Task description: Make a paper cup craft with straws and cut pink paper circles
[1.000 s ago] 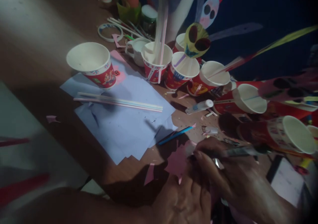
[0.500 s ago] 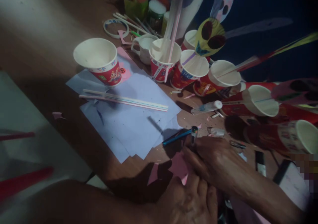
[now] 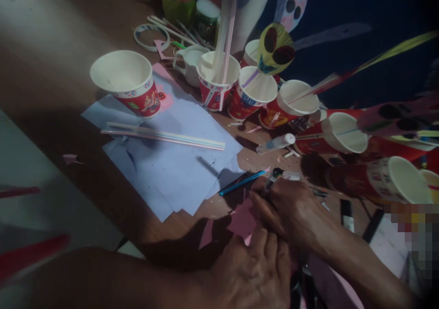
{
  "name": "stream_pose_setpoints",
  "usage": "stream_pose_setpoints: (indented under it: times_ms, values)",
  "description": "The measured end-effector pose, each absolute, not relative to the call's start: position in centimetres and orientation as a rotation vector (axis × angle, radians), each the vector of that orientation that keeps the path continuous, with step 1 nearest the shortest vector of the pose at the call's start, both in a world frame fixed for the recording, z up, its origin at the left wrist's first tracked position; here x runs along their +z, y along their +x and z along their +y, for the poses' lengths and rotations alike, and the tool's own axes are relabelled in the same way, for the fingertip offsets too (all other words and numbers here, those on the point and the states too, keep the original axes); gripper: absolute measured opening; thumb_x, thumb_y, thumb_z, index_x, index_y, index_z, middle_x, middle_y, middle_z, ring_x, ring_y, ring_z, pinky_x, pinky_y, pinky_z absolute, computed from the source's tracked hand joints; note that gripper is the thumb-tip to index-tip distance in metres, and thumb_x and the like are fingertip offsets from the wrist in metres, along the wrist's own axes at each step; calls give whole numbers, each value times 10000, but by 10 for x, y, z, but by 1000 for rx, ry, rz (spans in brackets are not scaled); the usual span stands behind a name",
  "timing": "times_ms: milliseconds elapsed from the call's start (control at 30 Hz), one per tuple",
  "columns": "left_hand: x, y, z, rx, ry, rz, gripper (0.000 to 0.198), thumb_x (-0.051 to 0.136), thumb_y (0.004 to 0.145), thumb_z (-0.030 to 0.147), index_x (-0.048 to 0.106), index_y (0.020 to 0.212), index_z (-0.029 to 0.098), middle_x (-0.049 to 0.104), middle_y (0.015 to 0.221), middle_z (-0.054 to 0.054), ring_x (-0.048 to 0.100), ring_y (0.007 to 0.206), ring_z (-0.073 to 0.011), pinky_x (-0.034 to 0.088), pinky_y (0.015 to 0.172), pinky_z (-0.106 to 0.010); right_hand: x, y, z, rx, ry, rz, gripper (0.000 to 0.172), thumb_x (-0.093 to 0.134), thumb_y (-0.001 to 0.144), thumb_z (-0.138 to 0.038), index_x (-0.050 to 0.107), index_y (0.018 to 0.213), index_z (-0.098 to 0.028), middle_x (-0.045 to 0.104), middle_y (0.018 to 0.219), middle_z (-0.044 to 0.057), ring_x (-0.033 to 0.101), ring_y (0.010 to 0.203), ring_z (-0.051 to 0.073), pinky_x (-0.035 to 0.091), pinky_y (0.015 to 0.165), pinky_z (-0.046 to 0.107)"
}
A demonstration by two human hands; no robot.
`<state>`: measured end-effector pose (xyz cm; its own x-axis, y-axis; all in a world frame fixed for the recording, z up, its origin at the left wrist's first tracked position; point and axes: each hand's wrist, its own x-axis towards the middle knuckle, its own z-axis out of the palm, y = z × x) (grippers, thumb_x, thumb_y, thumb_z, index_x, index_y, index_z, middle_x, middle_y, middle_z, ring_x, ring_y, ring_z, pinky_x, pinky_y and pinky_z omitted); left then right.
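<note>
My right hand, closed, grips a marker whose dark end points up; its tip is hidden behind my fingers. Just below it, my left hand rests with bent fingers over the edge of a pink paper cutout, holding it on the brown table. Part of the cutout is covered by both hands. A blue pen lies beside the marker, near the edge of the white sheets. Left of the cutout is a small pink scrap.
Striped straws and a paper cup are on the sheets. Several red-and-white cups, some with paper characters on straws, line the far side. A glue bottle, tape roll and black marker lie around.
The view has shifted slightly, so most things appear a little further left. The marker in my right hand leans over more. My left hand stays on the pink cutout.
</note>
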<state>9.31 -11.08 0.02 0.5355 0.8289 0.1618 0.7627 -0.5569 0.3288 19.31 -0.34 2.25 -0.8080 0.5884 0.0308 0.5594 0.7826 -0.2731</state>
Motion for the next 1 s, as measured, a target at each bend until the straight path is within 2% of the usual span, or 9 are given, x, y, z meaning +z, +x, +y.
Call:
stream_pose_setpoints:
  times_ms: [100, 233, 400, 600, 767, 900, 1000]
  values:
    - [0, 92, -110, 448, 2630, 1359, 355, 353, 856, 211, 539, 1121, 66, 610, 1096, -137, 524, 1032, -273, 415, 493, -306, 21, 196, 0, 357, -954, -2848, 295, 392, 865, -232, 502, 597, -175, 507, 481, -2, 500, 437, 110, 291, 450, 238]
    - [0, 90, -110, 423, 2654, 1344, 372, 348, 855, 207, 530, 1145, 60, 599, 1144, -109, 507, 1087, -270, 455, 545, -326, 22, 199, 5, 356, -1042, -2821, 328, 366, 879, -262, 523, 607, -171, 516, 462, 3, 506, 411, 114, 303, 434, 237]
    - [1, 88, -110, 330, 2640, 1270, 412, 310, 872, 220, 473, 1199, 29, 540, 1210, -154, 452, 1156, -282, 471, 564, -319, 22, 203, 6, 365, -1130, -2795, 352, 372, 878, -276, 554, 597, -167, 529, 439, 5, 525, 384, 124, 316, 424, 239]
    - [0, 88, -110, 369, 2682, 1283, 407, 333, 866, 223, 478, 1192, 26, 527, 1218, -167, 450, 1161, -296, 469, 552, -311, 20, 213, 8, 418, -1226, -2714, 273, 391, 869, -264, 594, 725, -152, 637, 582, 29, 620, 503, 145, 382, 488, 220]
    - [2, 87, -109, 353, 2669, 1290, 403, 364, 847, 216, 484, 1182, 27, 508, 1230, -173, 434, 1175, -298, 468, 521, -300, 18, 220, 10, 324, -1255, -2706, 318, 388, 873, -277, 602, 676, -147, 594, 489, 15, 604, 451, 145, 361, 456, 221]
    - [3, 87, -107, 317, 2673, 1276, 406, 359, 840, 193, 470, 1193, 25, 486, 1249, -176, 426, 1182, -297, 460, 491, -297, 18, 224, 7, 305, -1302, -2682, 362, 365, 880, -287, 602, 646, -144, 636, 560, 43, 614, 473, 150, 374, 473, 226]
    - [2, 87, -108, 292, 2658, 1275, 413, 340, 849, 198, 450, 1208, 28, 462, 1273, -175, 403, 1201, -289, 465, 495, -300, 18, 226, 4, 234, -1307, -2678, 385, 375, 877, -287, 585, 584, -151, 593, 470, 33, 584, 414, 144, 349, 441, 229]
